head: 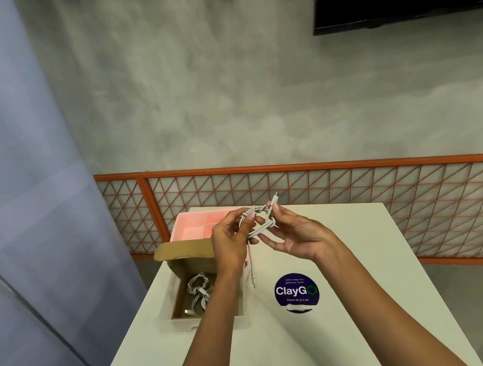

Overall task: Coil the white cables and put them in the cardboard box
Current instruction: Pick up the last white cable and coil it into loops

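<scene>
While one tail dangles toward the worktop [347, 323], left hand [230, 243] grips the cable [259, 220] coil, right hand [297, 237] pinches the wrap. Step: tying off. Next, probably: tuck tail, lower left into box [189, 264], beside coils [198, 294] there. Box hugs worktop's left edge; open room right, past sticker [296, 291]. Tray [194, 229] beyond.

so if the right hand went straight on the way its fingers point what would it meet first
Probably the coiled white cable it is pinching; the right hand points left and away, with the left hand gripping the same coil just beyond. Depth is unclear.
</scene>
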Tool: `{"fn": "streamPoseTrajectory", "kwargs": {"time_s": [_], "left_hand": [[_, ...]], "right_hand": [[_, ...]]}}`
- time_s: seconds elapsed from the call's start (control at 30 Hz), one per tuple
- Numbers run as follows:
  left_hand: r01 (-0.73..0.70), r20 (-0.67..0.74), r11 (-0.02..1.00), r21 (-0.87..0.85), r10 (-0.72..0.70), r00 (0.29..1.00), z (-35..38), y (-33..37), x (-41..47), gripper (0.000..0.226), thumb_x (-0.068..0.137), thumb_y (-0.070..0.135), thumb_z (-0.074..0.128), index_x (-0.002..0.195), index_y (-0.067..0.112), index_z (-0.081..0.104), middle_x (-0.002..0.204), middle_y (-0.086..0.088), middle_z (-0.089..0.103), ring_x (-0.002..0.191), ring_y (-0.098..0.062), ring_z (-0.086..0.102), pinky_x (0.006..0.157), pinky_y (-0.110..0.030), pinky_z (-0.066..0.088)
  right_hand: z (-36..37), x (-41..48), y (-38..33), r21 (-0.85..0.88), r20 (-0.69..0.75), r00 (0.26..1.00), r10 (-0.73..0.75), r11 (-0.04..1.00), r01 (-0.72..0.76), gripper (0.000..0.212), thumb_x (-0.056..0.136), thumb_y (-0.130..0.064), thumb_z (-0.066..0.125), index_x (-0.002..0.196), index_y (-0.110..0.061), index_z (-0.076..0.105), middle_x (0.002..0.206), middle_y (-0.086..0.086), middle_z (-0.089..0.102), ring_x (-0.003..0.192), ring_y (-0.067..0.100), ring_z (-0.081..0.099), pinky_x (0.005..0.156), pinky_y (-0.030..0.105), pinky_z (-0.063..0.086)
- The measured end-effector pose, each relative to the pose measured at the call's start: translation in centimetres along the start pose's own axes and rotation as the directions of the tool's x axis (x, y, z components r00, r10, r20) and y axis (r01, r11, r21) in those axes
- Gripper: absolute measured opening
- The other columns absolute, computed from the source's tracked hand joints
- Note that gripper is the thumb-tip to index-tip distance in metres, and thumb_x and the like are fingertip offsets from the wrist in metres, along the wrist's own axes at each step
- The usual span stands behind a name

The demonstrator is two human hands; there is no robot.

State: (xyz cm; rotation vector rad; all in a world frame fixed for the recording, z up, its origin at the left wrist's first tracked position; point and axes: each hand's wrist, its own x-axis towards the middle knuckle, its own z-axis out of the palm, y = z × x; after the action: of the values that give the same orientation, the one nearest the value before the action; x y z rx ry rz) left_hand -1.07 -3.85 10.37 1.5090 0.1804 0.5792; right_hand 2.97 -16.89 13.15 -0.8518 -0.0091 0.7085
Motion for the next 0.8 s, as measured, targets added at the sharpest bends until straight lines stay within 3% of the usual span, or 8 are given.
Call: {"fn": "streamPoseTrajectory", "kwargs": {"time_s": [0.1,0.23,0.37,0.47,0.6,0.73,0.8], "left_hand": [[0.021,-0.010,1.000,-0.005,-0.021,1.000,0.0,0.2,-0.1,0.020,0.089,0.015,0.063,0.108,0.011,0.067,0.086,0.000,0.071,0.068,-0.003,0.067,0.053,-0.017,0.053],[0.055,-0.026,0.998,0.009,-0.055,0.998,-0.5,0.7,0.5,0.020,0.087,0.018,0.065,0.107,0.017,0.068,0.088,-0.002,0.071,0.073,-0.007,0.068,0.058,-0.020,0.055],[0.009,0.000,0.998,0.067,-0.009,1.000,-0.9,1.3,0.8,0.016,0.085,0.018,0.067,0.100,0.022,0.069,0.083,-0.002,0.072,0.078,-0.025,0.067,0.067,-0.035,0.057],[-0.007,-0.032,0.997,0.077,0.009,0.999,-0.6,1.7,0.6,0.016,0.083,0.015,0.069,0.098,0.022,0.070,0.082,0.003,0.072,0.072,-0.022,0.068,0.059,-0.027,0.057],[-0.040,-0.054,0.994,0.100,0.045,0.998,0.3,2.3,-0.1,0.014,0.082,0.014,0.070,0.089,0.025,0.071,0.076,0.009,0.070,0.062,-0.003,0.066,0.052,-0.016,0.053],[-0.012,-0.079,0.992,0.128,0.022,0.997,0.4,2.3,0.1,0.017,0.081,0.016,0.070,0.099,0.017,0.072,0.083,-0.005,0.071,0.062,-0.006,0.069,0.053,-0.020,0.055],[-0.008,-0.078,0.990,0.138,0.019,0.997,0.4,2.5,0.2,0.019,0.081,0.016,0.071,0.101,0.016,0.072,0.083,-0.004,0.071,0.061,-0.006,0.068,0.051,-0.019,0.055]], "right_hand": [[0.0,0.1,0.3,0.025,0.012,1.000,-0.012,1.000,0.012,0.011,0.089,-0.017,0.059,0.092,-0.015,0.069,0.084,0.006,0.074,0.079,0.016,0.073,0.075,0.033,0.057],[-0.3,-0.4,-0.3,-0.245,0.097,0.995,-0.018,0.969,0.042,0.015,0.089,-0.019,0.059,0.100,-0.015,0.070,0.097,0.005,0.071,0.095,0.022,0.068,0.081,0.040,0.057],[-0.8,-1.0,-0.7,-0.441,0.209,0.977,0.038,0.896,0.060,0.019,0.087,-0.017,0.058,0.102,-0.009,0.066,0.108,0.008,0.070,0.107,0.031,0.065,0.084,0.048,0.056],[-0.7,-1.4,-1.1,-0.504,0.256,0.967,0.018,0.856,0.118,0.018,0.081,-0.012,0.063,0.097,-0.006,0.069,0.105,0.011,0.070,0.102,0.030,0.067,0.083,0.042,0.058],[-0.2,-1.7,-1.0,-0.703,0.266,0.962,-0.063,0.670,0.239,0.014,0.079,-0.003,0.072,0.093,-0.004,0.072,0.098,0.004,0.072,0.098,0.019,0.067,0.081,0.026,0.054],[0.1,-2.1,-1.2,-0.810,0.278,0.953,-0.120,0.504,0.300,0.016,0.073,-0.008,0.078,0.089,-0.008,0.075,0.085,-0.007,0.074,0.089,-0.002,0.065,0.075,0.013,0.048],[0.1,-2.2,-1.4,-0.848,0.273,0.953,-0.134,0.434,0.304,0.014,0.073,-0.013,0.080,0.086,-0.012,0.077,0.084,-0.009,0.074,0.086,-0.001,0.064,0.074,0.014,0.047]]}}
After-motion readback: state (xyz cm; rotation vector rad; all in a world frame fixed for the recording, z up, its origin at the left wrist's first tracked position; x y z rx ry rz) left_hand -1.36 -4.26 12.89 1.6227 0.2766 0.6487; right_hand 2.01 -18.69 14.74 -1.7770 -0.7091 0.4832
